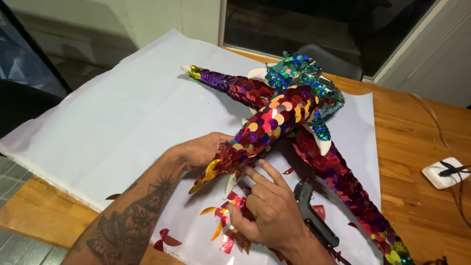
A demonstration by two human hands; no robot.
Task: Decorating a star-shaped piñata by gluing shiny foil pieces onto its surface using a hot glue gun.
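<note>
Wooden table: fills the view from 7 o'clock round to 3 o'clock, bare along its right side and at the lower left corner.

White sheet: spread over the table, covering the left and centre; its near edge is frayed.

Sequinned star figure: lies on the sheet at centre. Long arms covered in round red, purple and gold sequins run toward 11 o'clock, 5 o'clock and 7 o'clock; a green-blue sequinned part sits at 1 o'clock, and bare white tips show between the arms.

Left hand: tattooed forearm entering from 7 o'clock. The hand is cupped around the underside of the arm that points to 7 o'clock, fingers curled against it, steadying it.

Right hand: at 6 o'clock, just below that same arm. Index and middle fingers are stretched out, their tips touching the sequins near the arm's white tip; the other fingers are folded loosely. Whether it pinches a sequin cannot be told.

Glue gun: dark, lying on the sheet just right of the right hand.

Loose sequins: red and gold pieces scattered at 6 to 7 o'clock.

White power socket: at 3 o'clock on the bare table, with a dark cord plugged in.
</note>
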